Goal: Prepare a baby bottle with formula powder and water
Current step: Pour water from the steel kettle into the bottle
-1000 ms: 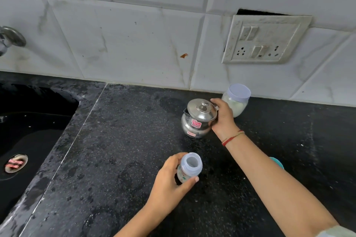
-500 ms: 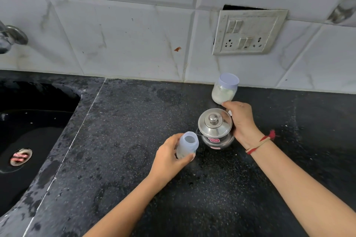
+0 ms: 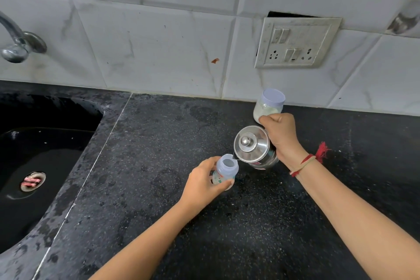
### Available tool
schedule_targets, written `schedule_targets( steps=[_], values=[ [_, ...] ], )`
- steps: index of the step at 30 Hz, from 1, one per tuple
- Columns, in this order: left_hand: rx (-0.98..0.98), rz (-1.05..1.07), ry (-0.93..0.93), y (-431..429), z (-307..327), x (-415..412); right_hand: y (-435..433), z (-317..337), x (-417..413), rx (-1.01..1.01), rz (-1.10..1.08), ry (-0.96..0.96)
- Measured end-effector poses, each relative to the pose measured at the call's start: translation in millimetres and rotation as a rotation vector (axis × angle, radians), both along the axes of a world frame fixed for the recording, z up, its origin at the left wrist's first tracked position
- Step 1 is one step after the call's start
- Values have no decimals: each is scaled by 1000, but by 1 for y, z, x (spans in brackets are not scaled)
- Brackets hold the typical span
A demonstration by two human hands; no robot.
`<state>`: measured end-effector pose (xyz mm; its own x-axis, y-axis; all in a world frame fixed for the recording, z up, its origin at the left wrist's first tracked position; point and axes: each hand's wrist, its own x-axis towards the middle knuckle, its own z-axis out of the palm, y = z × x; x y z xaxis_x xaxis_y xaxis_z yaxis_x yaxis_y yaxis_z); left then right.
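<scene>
An open, clear baby bottle [image 3: 225,168] stands on the black counter [image 3: 159,188], and my left hand [image 3: 204,183] grips its body. My right hand [image 3: 281,135] holds the handle of a small lidded steel pot [image 3: 253,146], which is tilted left. The pot's spout sits at the bottle's rim. Whether water flows is too small to tell. Behind the pot, by the wall, stands a jar of white formula powder [image 3: 269,105] with a lilac lid.
A black sink [image 3: 34,166] with a drain lies at the left, under a metal tap [image 3: 16,41]. A switch and socket plate [image 3: 295,43] hangs on the tiled wall above the jar.
My right hand has carried the steel pot from beside the jar toward the bottle and tilted it until the spout meets the bottle's rim. My left hand keeps hold of the bottle.
</scene>
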<state>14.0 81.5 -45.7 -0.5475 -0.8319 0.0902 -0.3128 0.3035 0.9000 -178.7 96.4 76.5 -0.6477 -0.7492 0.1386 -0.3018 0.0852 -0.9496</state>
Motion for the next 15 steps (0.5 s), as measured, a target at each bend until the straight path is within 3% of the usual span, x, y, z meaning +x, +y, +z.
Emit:
schedule_targets(
  steps=[15],
  values=[
    [-7, 10, -23, -2, 0, -1, 0, 23, 10, -48, 75, 298]
  ],
)
